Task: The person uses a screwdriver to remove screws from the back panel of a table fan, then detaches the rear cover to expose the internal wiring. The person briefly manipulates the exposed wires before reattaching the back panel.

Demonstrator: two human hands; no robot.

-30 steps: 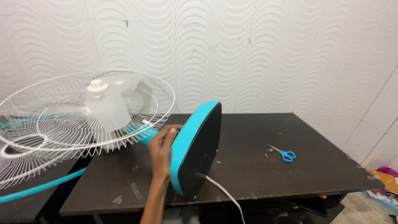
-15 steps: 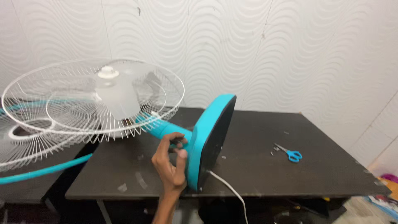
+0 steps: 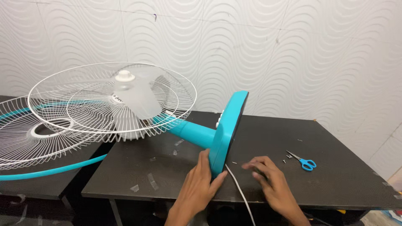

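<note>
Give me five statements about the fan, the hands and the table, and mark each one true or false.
1. The left hand grips the rim of the teal fan base. True.
2. The right hand holds the blue scissors. False: the scissors lie apart on the black table, and the right hand rests flat on the tabletop.
3. The fan stands upright. False: it lies on its side, its base on edge.
4. A white cord runs down from the base between the hands. True.
5. The front grille is fitted over the blades. False: it lies apart, to the left of the fan.
</note>
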